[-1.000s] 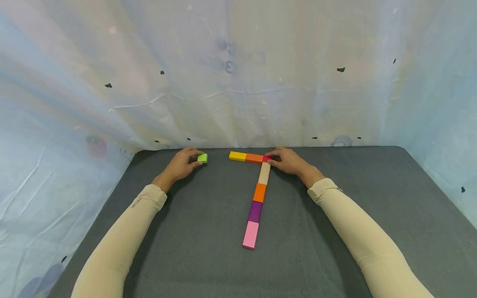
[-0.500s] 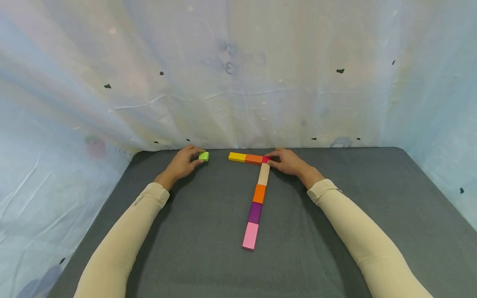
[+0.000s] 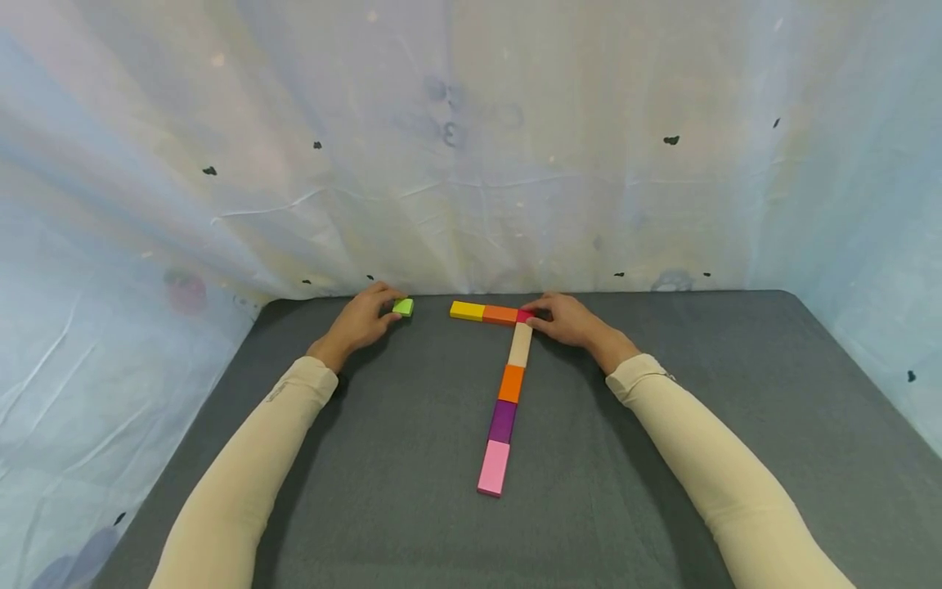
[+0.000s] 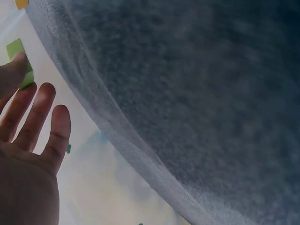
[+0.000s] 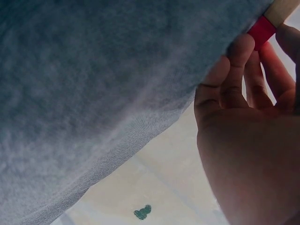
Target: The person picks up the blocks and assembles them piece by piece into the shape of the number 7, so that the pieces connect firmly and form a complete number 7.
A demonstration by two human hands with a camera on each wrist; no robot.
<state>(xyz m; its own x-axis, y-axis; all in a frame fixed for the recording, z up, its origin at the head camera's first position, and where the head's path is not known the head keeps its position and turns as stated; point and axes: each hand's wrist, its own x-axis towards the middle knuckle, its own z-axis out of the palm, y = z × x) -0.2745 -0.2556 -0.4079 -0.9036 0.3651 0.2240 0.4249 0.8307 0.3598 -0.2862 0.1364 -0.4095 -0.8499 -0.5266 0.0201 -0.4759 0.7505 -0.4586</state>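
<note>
My left hand (image 3: 359, 319) pinches a lime-green block (image 3: 404, 307) between thumb and fingers near the table's far edge. In the left wrist view the thumb lies across that green block (image 4: 15, 48), other fingers spread. My right hand (image 3: 570, 320) grips a red block (image 3: 524, 316), partly hidden by the fingertips. The right wrist view shows the red block (image 5: 261, 32) against the end of a beige block (image 3: 520, 344). Leftward from the red block run an orange-red block (image 3: 500, 315) and a yellow block (image 3: 467, 311), a gap away from the green one.
Below the beige block, an orange block (image 3: 511, 384), a purple block (image 3: 503, 421) and a pink block (image 3: 493, 468) continue the line toward me. They lie on a dark grey cloth-covered table (image 3: 412, 491). A pale patterned curtain (image 3: 471, 204) rises behind its far edge.
The left hand has shifted slightly right with the green block, nearer the yellow one. The right hand stays at the red block, and the row of blocks keeps its arrangement.
</note>
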